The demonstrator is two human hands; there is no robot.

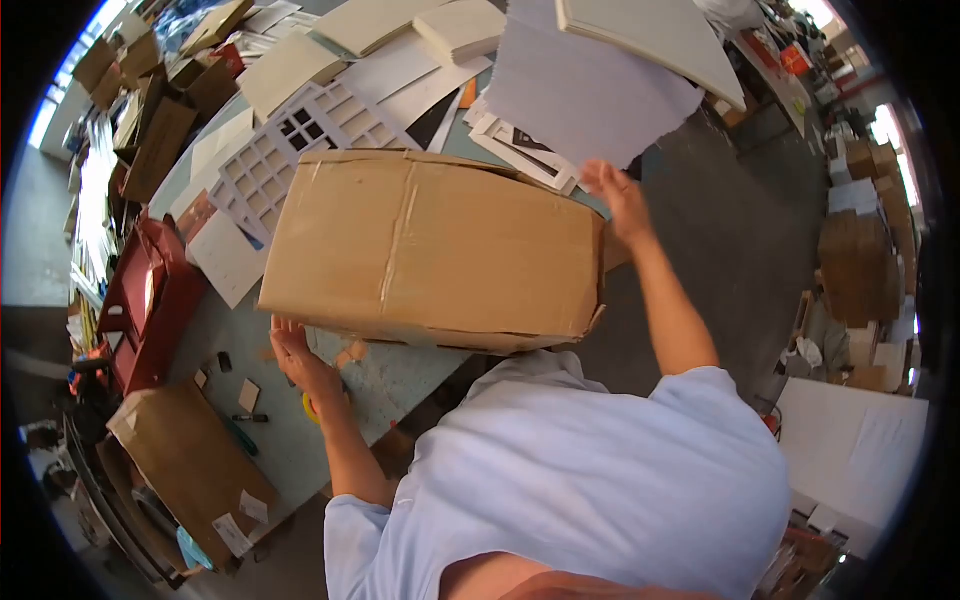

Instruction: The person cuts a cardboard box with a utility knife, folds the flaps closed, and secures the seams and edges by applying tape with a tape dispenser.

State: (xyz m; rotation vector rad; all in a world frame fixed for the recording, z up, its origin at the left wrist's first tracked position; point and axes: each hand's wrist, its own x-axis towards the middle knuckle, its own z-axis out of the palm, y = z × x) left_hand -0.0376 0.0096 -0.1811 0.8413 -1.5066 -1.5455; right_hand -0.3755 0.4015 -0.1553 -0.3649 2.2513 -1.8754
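Observation:
A large brown cardboard box (460,250) lies in front of me across the worktable, with a taped seam over its upper face and worn edges at the right end. My left hand (303,362) is at its near left corner, fingers stretched upward against the lower edge. Beyond the far right corner, my right hand (620,203) is raised with its fingers extended, beside the box rather than wrapped round it. A yellow tape roll (310,405) shows partly behind my left wrist.
White grid-shaped inserts (265,165), paper sheets and pale boards (380,22) cover the table's far side. A red box (150,295) and a brown carton (195,470) stand at left. Stacked cartons (855,265) line the right, past the grey floor (720,230).

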